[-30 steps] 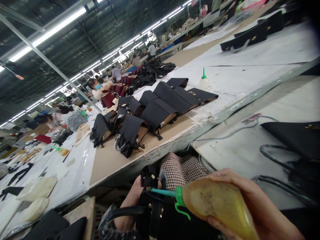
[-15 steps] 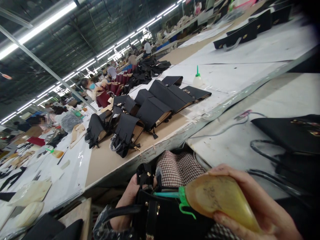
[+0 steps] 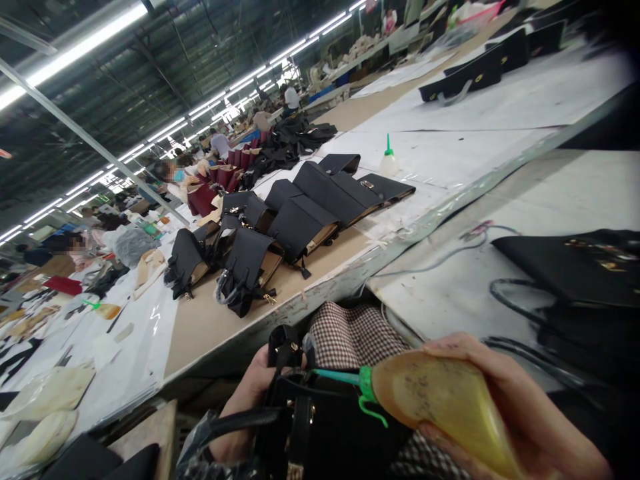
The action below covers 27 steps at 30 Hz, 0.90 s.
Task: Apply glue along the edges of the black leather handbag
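A yellowish squeeze bottle point(image 3: 430, 393) with a green cap and long nozzle lies tilted in my right hand point(image 3: 525, 407), fingers wrapped round it. Its nozzle tip points left and meets the top edge of a black handbag point(image 3: 340, 420); whether it touches I cannot tell. My left hand point(image 3: 250, 387) grips this bag from behind at its upper left, fingers partly hidden. The bag has gold studs and a handle partly wrapped in clear plastic. It rests over checkered cloth point(image 3: 350, 333) on my lap.
Several black bags point(image 3: 300, 213) stand on the long worktable point(image 3: 220, 333) ahead. Another glue-type bottle point(image 3: 389, 160) with a green nozzle stands behind them. To the right, a black bag point(image 3: 575, 267) lies on a white surface. Co-workers sit along the far left side.
The bag and both hands have shifted slightly left in view, as has the whole scene. The nozzle stays at the bag's top edge; both grips look the same.
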Available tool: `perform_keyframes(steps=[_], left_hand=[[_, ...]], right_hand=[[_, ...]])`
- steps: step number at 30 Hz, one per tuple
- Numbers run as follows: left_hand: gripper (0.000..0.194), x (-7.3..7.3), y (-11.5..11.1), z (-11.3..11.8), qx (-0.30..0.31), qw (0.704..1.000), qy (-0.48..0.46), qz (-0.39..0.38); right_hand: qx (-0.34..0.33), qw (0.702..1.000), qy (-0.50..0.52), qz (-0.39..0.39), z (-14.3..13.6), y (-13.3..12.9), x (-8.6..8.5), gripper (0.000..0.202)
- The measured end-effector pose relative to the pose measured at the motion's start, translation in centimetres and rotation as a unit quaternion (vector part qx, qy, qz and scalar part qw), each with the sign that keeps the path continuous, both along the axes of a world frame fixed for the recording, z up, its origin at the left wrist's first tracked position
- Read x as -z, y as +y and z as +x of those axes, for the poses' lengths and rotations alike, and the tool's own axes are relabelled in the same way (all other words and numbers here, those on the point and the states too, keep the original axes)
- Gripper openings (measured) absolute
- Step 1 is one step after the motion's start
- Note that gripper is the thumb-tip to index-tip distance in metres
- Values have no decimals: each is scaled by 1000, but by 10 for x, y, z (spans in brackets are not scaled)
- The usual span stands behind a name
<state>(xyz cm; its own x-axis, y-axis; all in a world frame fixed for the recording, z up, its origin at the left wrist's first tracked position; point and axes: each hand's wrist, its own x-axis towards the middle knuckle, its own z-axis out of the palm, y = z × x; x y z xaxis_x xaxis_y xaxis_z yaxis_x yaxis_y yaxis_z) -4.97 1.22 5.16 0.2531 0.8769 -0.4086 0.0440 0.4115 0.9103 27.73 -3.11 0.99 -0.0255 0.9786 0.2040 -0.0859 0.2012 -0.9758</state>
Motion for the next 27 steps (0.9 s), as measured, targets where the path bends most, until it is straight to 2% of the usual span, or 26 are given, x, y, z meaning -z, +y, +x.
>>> perform_keyframes(steps=[2,5,7,9,11,13,16,18,21,27], left_hand=[[32,-4,4,-7,8,1000,-16,-11],[40,-20,13,-13,14,997,-58,-42],[40,-29,20,-12,29,993,-79,-86],[40,-30,30,-10,63,987,-67,-128],[42,-18,41,-8,101,984,-32,-143],[45,3,53,-7,124,983,-8,-138],[45,36,67,-3,118,986,-3,-117],[44,51,75,1,106,989,-4,-101],[48,60,82,7,95,992,-5,-83],[48,65,88,10,103,991,7,-83]], right_hand=[[50,998,-48,13,-3,1,-12,69],[93,993,-71,3,-6,5,-29,54],[100,992,-69,-37,-3,7,-33,51],[99,989,-78,-79,2,9,-27,51],[84,989,-93,-78,10,10,-16,49],[76,988,-116,-71,18,12,-4,47],[62,986,-140,-67,28,14,11,43],[44,986,-155,-53,32,18,18,42],[39,981,-188,-31,32,25,26,43],[24,977,-211,6,22,38,37,47]])
